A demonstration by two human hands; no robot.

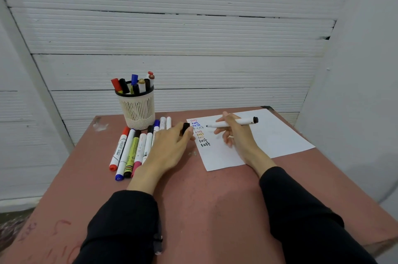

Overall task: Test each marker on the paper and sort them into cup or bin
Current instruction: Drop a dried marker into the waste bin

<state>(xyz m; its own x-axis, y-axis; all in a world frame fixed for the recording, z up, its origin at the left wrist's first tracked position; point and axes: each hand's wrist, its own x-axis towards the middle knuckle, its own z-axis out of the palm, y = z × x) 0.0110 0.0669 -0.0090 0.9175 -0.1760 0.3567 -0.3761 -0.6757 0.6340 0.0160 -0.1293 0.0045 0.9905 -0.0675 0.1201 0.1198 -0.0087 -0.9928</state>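
Red table (215,210): right hand (234,132) grips uncapped marker (233,122) over paper (280,134), left hand (170,145) pinches black cap (184,128) beside loose markers (131,149).

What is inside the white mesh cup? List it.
The cup holds upright markers: red, black and blue caps, plus brownish-capped ones, stick out above the rim. Their barrels are mostly hidden by the slatted wall, so an exact count and the cup's bottom cannot be seen.

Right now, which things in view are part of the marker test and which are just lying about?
In the job:
- uncapped marker, held in right hand
- black cap, held in left hand
- paper with "test" lines
- cup with sorted markers
- row of markers on the table

Lying about:
- small scraps beside the paper
- white smear at the table corner
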